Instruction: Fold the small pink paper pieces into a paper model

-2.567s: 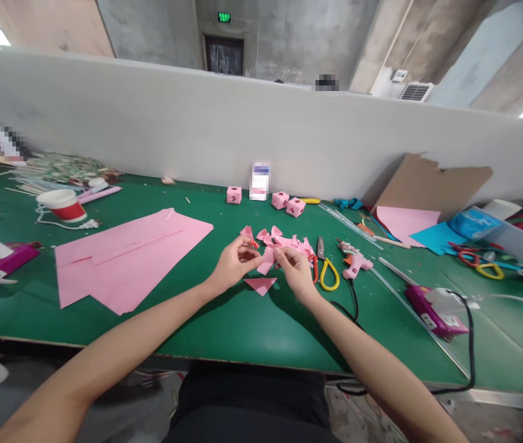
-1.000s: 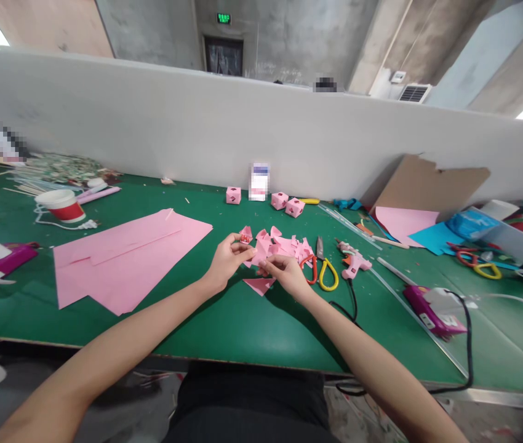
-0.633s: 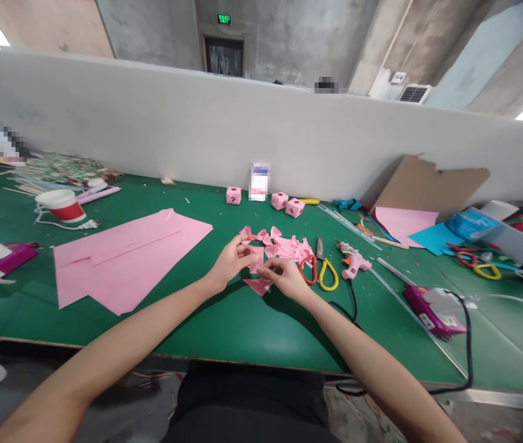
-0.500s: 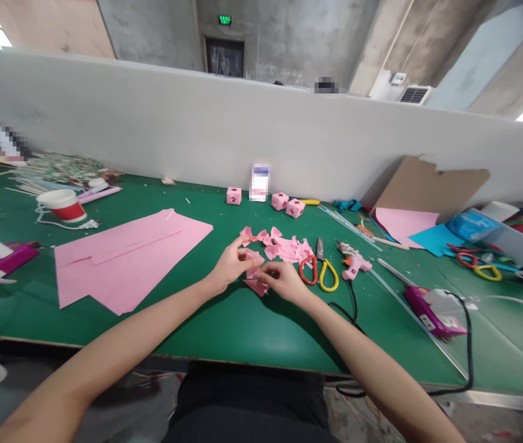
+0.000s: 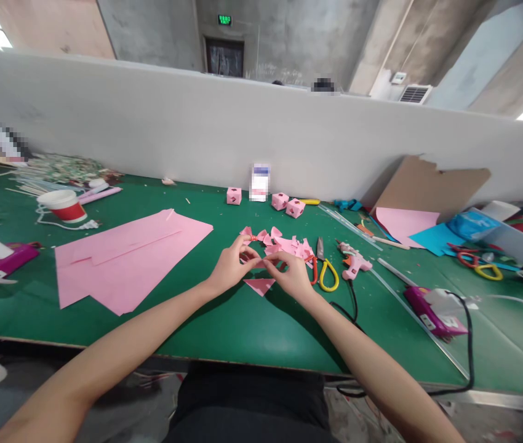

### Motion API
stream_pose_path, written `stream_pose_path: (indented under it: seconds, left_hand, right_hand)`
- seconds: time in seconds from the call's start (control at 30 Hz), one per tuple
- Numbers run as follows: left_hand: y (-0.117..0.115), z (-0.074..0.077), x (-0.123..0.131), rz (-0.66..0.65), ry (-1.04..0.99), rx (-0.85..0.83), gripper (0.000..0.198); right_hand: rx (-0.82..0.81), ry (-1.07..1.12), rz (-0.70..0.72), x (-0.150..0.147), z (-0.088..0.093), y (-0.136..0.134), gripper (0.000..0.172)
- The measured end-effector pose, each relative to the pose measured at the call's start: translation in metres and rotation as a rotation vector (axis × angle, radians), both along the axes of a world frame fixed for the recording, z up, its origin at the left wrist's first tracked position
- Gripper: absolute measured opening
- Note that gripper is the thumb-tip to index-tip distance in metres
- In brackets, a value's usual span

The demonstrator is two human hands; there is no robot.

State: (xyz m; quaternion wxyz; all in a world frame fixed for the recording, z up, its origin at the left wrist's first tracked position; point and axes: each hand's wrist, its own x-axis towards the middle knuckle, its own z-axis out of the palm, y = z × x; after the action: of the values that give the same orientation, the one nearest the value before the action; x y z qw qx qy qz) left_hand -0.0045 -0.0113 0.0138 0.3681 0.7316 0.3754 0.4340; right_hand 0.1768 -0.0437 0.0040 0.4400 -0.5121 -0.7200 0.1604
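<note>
My left hand (image 5: 232, 266) and my right hand (image 5: 288, 271) meet over the green table, fingertips pinched on a small piece of pink paper (image 5: 258, 263), mostly hidden by the fingers. Just below them a pink paper triangle (image 5: 260, 285) lies flat. Behind the hands spreads a pile of pink paper scraps (image 5: 293, 247), with several small folded pieces (image 5: 275, 232) at its left. Scissors (image 5: 328, 275) with one red and one yellow handle lie right of my right hand, which partly covers the red loop. A pink glue gun (image 5: 354, 263) is further right.
Large pink sheets (image 5: 136, 258) lie at the left, near a red and white paper cup (image 5: 65, 206). Pink paper cubes (image 5: 234, 196) stand by the grey partition (image 5: 173, 123). Purple power strips (image 5: 432, 314) sit at both sides; a black cord (image 5: 469, 351) runs at the right. Cardboard (image 5: 423, 187) leans behind.
The pink piece in my hands has been turned and now shows less. My right hand has shifted slightly up, uncovering the triangle's right side and covering more of the red scissor handle.
</note>
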Motion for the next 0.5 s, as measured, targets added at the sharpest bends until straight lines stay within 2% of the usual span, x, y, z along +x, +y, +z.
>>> stream_pose_path:
  seconds: [0.23,0.5]
  left_hand:
    - [-0.006,-0.001,0.001,-0.034,0.094,0.152,0.036]
    - [-0.004,0.002,0.002,-0.035,0.008,0.076,0.033]
  right_hand:
    - [0.140,-0.128,-0.021,-0.003,0.000,-0.004,0.008]
    - [0.083,-0.068,-0.112,0.004,-0.002,0.008,0.006]
